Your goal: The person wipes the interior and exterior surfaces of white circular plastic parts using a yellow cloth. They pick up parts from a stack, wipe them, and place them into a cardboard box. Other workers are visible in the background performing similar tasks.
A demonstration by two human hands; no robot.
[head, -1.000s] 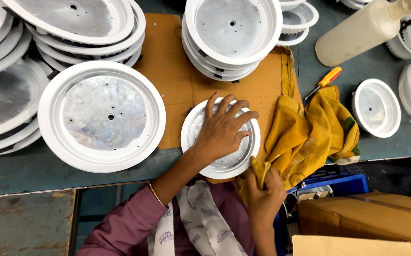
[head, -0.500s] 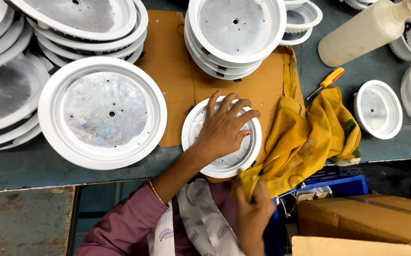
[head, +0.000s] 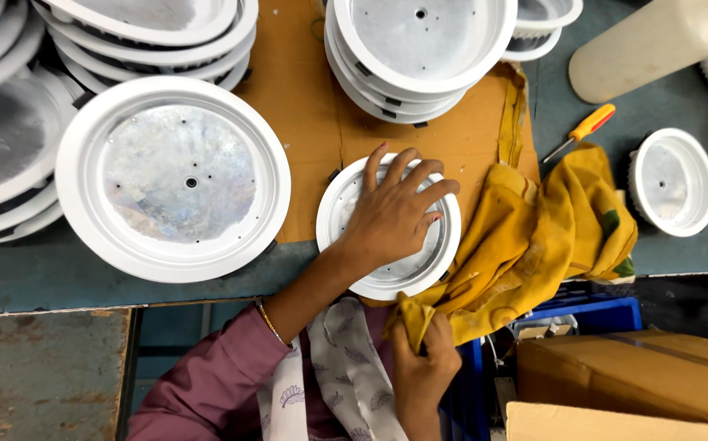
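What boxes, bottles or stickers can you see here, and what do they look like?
Cardboard box: bottom right, below the table edge; brown, rectangular, a strip of tape along its top.
Blue crate: beside the box, under the yellow cloth; blue plastic, only partly visible.
Plastic bottle: top right on the table; cream, smooth, lying tilted.
Cardboard sheet: flat under the white round housings; brown.
No stickers, signs or screens show.

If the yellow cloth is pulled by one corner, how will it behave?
The cloth looks soft and crumpled, so it would probably drape limply. It hangs over the table edge, so it may slide off. The right hand already bunches one end.
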